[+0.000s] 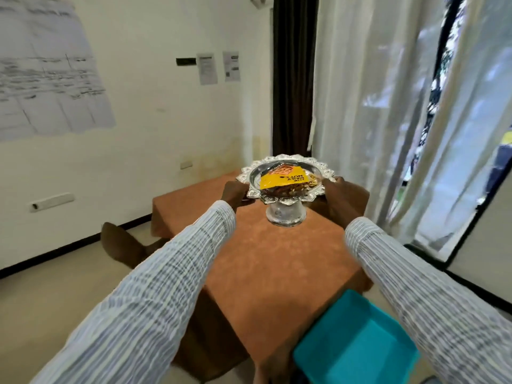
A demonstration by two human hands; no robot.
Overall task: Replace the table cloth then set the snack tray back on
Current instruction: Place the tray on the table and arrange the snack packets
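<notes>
The snack tray (285, 187) stood over the middle of the table cloth (266, 267), a packet (285, 180) lying in it. The left hand (234, 191) and right hand (339, 198) flanked its rim. A bin (357, 345) sat at the table's near right corner, with curtains (388, 106) behind to the right.

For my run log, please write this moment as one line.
left hand: holds tray rim | right hand: holds rim | ornate silver pedestal snack tray: over orange-brown table cloth, contact unclear

The yellow snack packet (284, 180) reads "DAILY NUT", seen upside down.
</notes>
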